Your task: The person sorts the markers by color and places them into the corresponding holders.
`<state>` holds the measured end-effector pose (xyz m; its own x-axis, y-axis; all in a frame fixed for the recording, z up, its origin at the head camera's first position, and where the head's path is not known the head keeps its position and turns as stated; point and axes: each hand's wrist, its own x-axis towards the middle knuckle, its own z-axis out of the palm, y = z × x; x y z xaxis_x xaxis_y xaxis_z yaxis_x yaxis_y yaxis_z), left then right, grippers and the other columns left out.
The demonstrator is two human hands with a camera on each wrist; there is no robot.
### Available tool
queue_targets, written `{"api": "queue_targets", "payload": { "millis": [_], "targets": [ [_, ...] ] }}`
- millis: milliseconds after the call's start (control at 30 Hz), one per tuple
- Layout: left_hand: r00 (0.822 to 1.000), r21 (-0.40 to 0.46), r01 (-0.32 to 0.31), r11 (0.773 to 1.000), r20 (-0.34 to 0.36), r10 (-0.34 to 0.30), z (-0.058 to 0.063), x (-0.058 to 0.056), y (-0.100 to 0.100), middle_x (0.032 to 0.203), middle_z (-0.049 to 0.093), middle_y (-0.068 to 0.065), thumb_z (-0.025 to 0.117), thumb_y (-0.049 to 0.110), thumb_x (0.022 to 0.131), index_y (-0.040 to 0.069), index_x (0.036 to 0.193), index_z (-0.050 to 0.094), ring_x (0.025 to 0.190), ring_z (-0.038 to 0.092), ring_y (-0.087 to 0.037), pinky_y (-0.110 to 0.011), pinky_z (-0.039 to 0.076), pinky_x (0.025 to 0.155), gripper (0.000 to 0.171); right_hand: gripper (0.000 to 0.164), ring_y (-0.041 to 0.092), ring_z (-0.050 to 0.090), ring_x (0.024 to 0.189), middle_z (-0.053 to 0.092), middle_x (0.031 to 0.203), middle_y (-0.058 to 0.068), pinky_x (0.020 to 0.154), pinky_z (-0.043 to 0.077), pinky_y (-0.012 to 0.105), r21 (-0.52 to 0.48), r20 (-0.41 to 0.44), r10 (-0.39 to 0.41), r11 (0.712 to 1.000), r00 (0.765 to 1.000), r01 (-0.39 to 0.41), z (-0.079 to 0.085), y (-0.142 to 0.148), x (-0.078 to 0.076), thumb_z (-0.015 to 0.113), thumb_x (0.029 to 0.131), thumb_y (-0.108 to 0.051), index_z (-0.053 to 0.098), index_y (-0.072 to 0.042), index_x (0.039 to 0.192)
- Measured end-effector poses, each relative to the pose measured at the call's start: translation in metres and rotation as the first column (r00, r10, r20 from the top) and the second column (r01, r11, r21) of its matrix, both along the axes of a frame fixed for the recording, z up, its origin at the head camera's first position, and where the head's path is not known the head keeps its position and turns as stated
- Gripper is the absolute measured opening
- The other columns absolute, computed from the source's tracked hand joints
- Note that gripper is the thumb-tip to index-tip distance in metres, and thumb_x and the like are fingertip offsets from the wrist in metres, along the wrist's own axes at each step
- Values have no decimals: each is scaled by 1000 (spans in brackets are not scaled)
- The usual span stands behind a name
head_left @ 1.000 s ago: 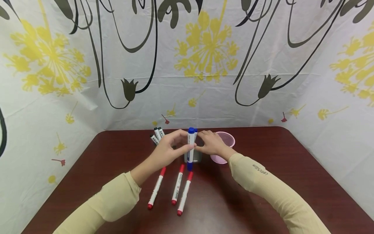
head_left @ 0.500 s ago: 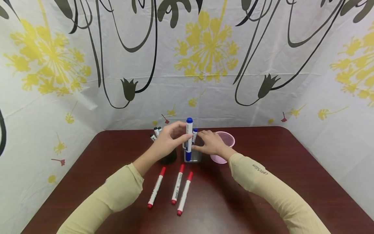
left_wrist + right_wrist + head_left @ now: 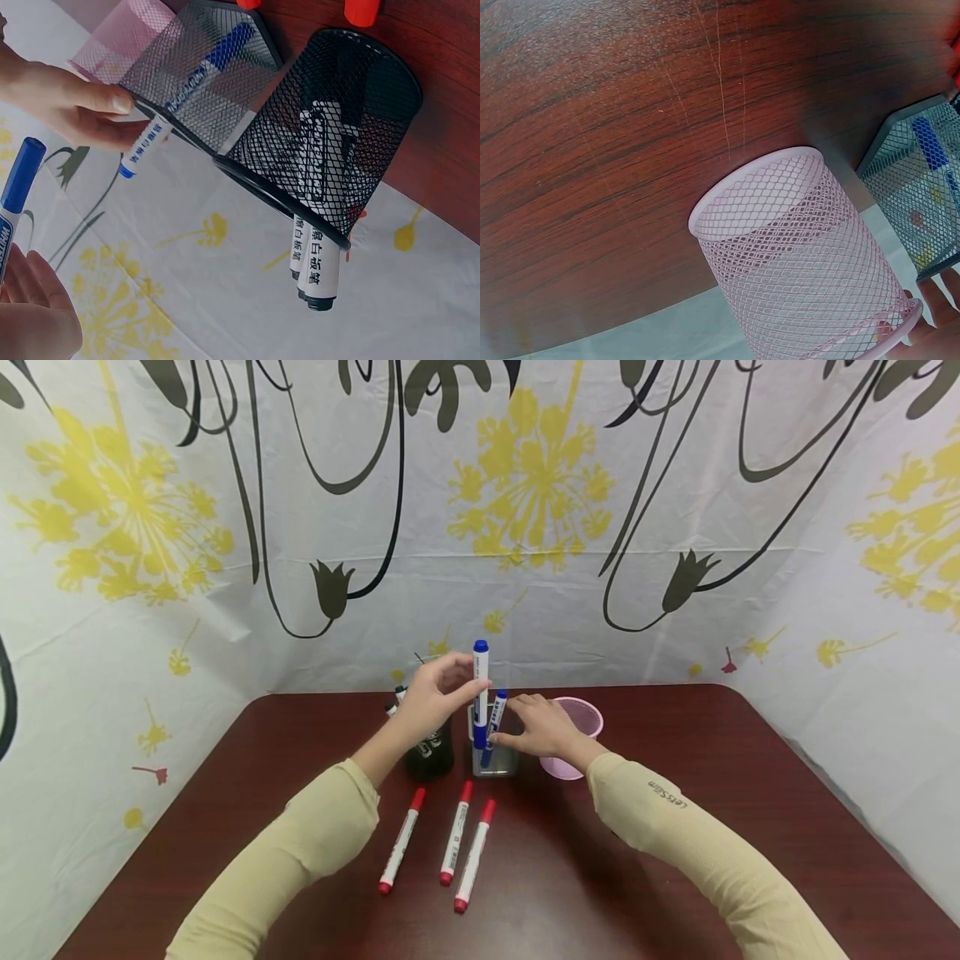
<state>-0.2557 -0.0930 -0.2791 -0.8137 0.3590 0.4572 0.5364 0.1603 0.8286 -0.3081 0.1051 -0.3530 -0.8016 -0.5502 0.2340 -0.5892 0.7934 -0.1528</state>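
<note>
My left hand [image 3: 435,697] pinches a blue whiteboard marker [image 3: 481,681], held upright just above the grey mesh pen holder [image 3: 507,767]. Inside that holder leans a second blue marker [image 3: 191,88], its end sticking out past the rim. My right hand [image 3: 546,727] grips the holder at its right side, thumb and fingers about the rim in the left wrist view. Only some fingers [image 3: 949,289] of it show in the right wrist view.
Left of the grey holder stands a black mesh cup [image 3: 337,135] with several black-capped markers [image 3: 319,262]. A pink mesh cup [image 3: 802,255] is at its right. Three red markers [image 3: 402,843] lie nearer on the brown table [image 3: 600,893]. A patterned cloth [image 3: 480,610] hangs behind.
My left hand has lifted the blue marker up and slightly away, from in front of the grey holder to above it. The right hand has stayed at the holder.
</note>
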Motion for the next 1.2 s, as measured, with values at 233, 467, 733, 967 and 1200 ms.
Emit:
{"api": "queue_targets", "payload": {
  "millis": [233,467,733,967,1200],
  "targets": [
    [998,-26,-63,998,-26,62,2,-14,2,93,63,-5,61,21,84,4,107,56,85,57,-14,-29,47,73,29,68,28,47,105,53,116,12,86,36,49,3,-2,-2,1000,1000,2,0,1,0,55,77,-57,53,-5,120],
    [996,-17,-78,997,-33,77,-1,-25,6,93,62,-6,60,23,85,5,108,56,85,57,-16,-31,47,73,29,67,28,46,106,52,117,12,87,35,49,-5,5,2,1000,1000,-2,-2,1,-1,54,77,-57,53,-6,121],
    [990,-30,-138,990,-35,137,2,-33,12,94,63,-6,59,23,86,5,106,57,85,57,-15,-30,45,75,27,68,29,45,108,51,119,13,88,34,50,-3,3,-3,1000,1000,3,-2,1,0,54,77,-57,52,-5,121],
    [984,-50,-175,983,-40,173,3,-45,14,95,63,-7,60,22,85,5,107,57,86,57,-16,-31,44,76,28,69,30,44,109,51,119,13,89,33,51,-9,8,-5,1000,1000,5,-2,1,1,54,77,-57,52,-4,121],
    [981,-81,-194,978,-5,195,-3,-52,14,96,62,-7,60,24,85,5,110,56,87,57,-17,-32,45,77,31,69,29,45,109,51,119,13,89,33,50,3,6,-12,1000,1000,12,-2,1,1,53,77,-58,52,-5,121]
  ]
}}
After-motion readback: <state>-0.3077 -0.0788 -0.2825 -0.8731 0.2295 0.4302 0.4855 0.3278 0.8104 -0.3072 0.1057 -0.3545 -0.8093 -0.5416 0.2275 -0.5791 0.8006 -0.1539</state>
